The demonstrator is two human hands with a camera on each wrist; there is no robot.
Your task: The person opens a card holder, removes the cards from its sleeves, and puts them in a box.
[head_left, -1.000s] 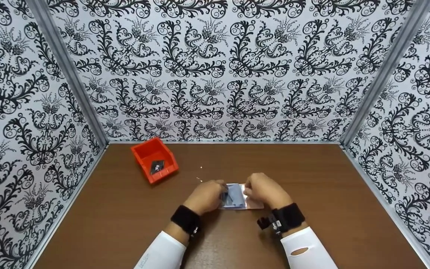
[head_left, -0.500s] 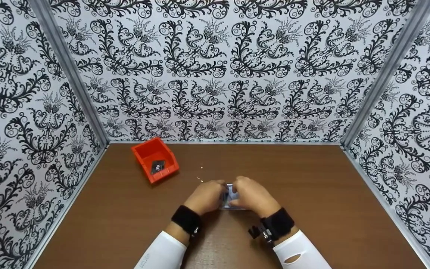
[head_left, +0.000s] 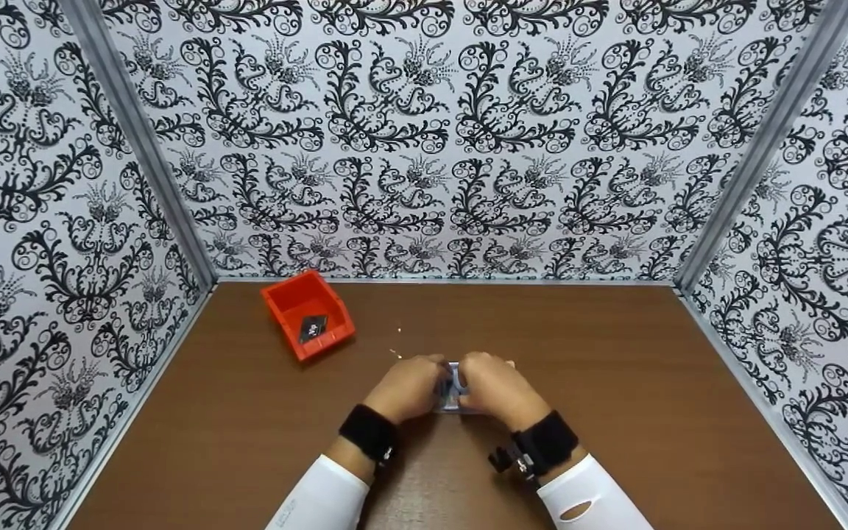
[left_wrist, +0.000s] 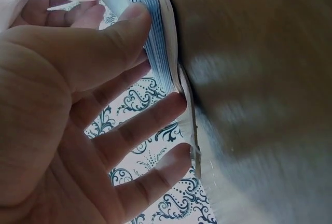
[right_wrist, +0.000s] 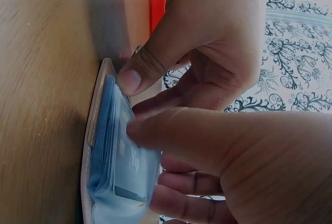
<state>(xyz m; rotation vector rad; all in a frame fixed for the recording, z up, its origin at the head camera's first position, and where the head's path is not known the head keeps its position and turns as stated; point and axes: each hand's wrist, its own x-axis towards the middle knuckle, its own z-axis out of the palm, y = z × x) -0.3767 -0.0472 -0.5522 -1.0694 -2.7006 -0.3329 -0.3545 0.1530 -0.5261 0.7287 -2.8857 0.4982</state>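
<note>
A small card holder with a pinkish cover and a stack of clear bluish sleeves (right_wrist: 106, 146) lies open on the table between the hands. In the head view only a narrow strip of the card holder (head_left: 451, 403) shows. My left hand (head_left: 409, 386) holds its left side, thumb on the sleeves and fingertips along the cover's edge. From the right, my right hand (head_left: 501, 389) pinches the sleeves, its thumb lying on the top one. A card with pale print (right_wrist: 134, 156) shows through that sleeve in the right wrist view. Both hands hide most of the cover.
An orange-red bin (head_left: 328, 340) stands at the back left, with a dark card (head_left: 313, 327) in it. Tiny light specks (head_left: 395, 353) lie on the brown table (head_left: 586, 331) beyond my left hand. Patterned walls (head_left: 424, 184) enclose the table's back and sides.
My right hand has moved left across the card holder, covering the sleeves and the cover's right part that showed before. The left hand has stayed in place, still holding its side.
</note>
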